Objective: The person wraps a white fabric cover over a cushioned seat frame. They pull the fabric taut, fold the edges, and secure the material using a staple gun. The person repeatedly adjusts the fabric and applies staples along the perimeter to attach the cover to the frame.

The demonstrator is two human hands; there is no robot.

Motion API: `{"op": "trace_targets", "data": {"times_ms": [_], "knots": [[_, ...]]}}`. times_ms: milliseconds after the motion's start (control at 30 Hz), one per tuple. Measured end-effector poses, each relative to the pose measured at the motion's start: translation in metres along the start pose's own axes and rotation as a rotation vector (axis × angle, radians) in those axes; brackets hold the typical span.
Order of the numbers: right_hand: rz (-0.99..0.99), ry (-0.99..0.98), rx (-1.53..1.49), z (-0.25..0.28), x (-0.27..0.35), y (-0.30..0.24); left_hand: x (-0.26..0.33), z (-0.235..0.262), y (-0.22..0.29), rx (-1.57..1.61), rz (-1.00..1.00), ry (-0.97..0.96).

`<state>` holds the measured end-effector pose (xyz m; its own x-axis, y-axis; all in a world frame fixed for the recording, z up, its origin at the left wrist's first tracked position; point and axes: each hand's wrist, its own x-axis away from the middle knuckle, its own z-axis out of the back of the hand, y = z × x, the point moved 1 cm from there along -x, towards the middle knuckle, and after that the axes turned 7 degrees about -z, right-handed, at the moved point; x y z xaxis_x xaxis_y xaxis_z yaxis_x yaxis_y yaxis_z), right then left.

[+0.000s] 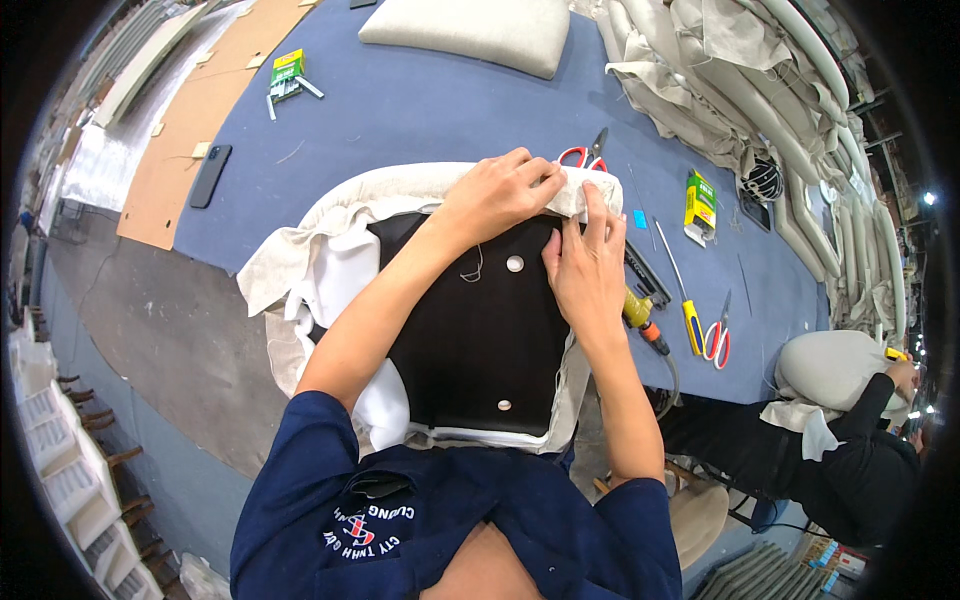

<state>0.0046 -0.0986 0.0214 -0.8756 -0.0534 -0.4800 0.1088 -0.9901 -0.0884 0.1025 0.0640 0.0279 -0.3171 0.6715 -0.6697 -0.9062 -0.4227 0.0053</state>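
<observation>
A wide bench [420, 100] covered in blue-grey felt carries the work, with a heap of pale upholstered pieces [740, 90] along its far right side and a beige cushion [470, 30] at its far edge. In front of the person lies a seat panel [470, 320] with a black underside showing two small round studs, wrapped around its edges in cream fabric [330, 250]. The left hand [495, 190] lies across the panel's far edge, its fingers clenched on a fold of the cream fabric and pulling it over the black face. The right hand [585, 265] rests just beside it, fingers released and laid flat, pressing the fabric at the same corner. Red-handled scissors [585, 155] lie just beyond the hands; a yellow-handled screwdriver [685, 300], a second pair of scissors [718, 335] and a green-and-yellow box [700, 200] lie to the right, and a dark phone [210, 175] lies well apart on the left.
</observation>
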Motion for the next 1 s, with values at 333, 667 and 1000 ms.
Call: {"op": "trace_targets", "data": {"times_ms": [333, 667, 1000], "knots": [[-0.013, 0.137, -0.067, 0.000, 0.010, -0.005, 0.004, 0.006, 0.007, -0.199, -0.202, 0.214], [-0.094, 0.256, -0.063, 0.027, 0.019, -0.018, -0.006, 0.039, 0.017, -0.331, -0.318, 0.097], [0.033, 0.266, -0.196, 0.084, 0.051, -0.047, -0.013, 0.118, 0.064, -0.440, -0.102, -0.115]]}}
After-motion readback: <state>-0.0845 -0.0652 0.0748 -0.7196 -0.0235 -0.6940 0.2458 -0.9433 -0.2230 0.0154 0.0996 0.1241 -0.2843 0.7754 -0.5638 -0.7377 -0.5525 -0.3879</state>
